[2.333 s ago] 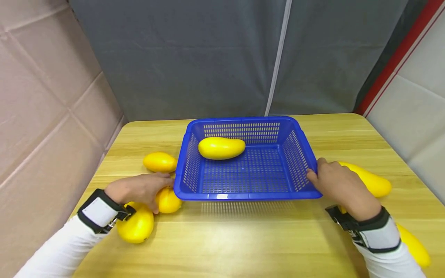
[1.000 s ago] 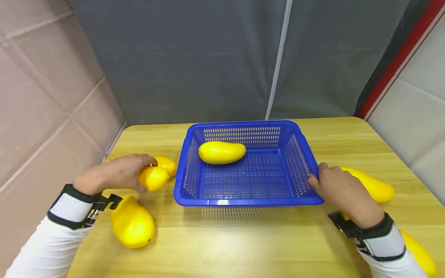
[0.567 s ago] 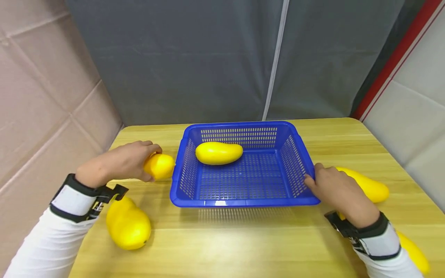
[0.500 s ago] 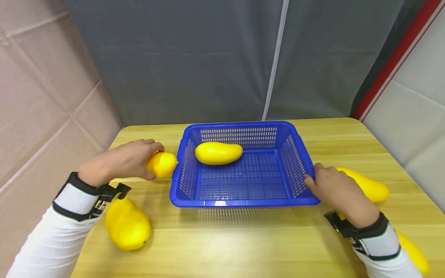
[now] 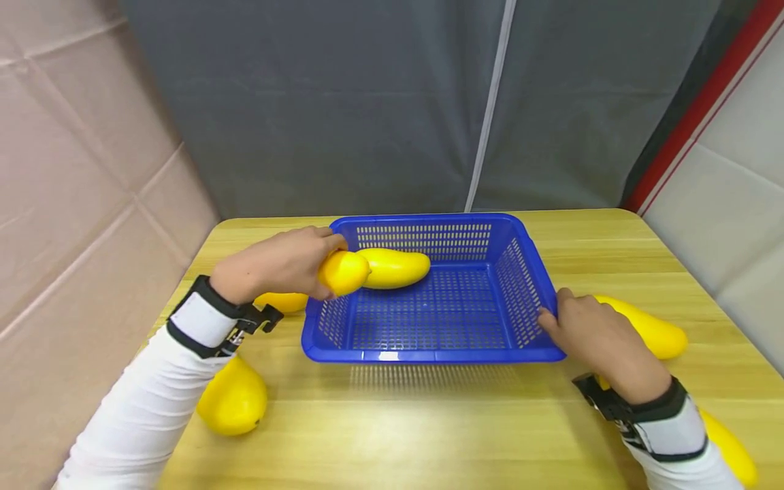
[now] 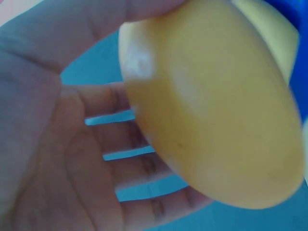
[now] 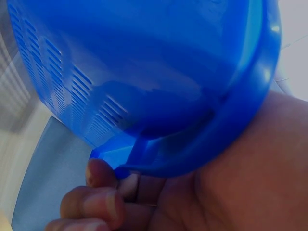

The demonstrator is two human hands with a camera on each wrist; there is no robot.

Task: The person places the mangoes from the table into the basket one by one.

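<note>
Yellow mangoes (image 5: 344,272), a blue perforated basket (image 5: 429,354), light wood-grain table (image 5: 429,429).

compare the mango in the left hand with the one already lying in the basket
The held mango is gripped by the left hand above the blue basket; the basket mango lies untouched on the mesh floor. The held mango shows as short and rounded, the basket mango long and sideways. Both are plain yellow.

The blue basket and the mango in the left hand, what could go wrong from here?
The held mango sits over the blue basket right beside the mango already inside; dropped there, it may knock or bruise it. The left hand grips only one end, so it could slip. The right hand holds just the rim, so the basket might shift.
</note>
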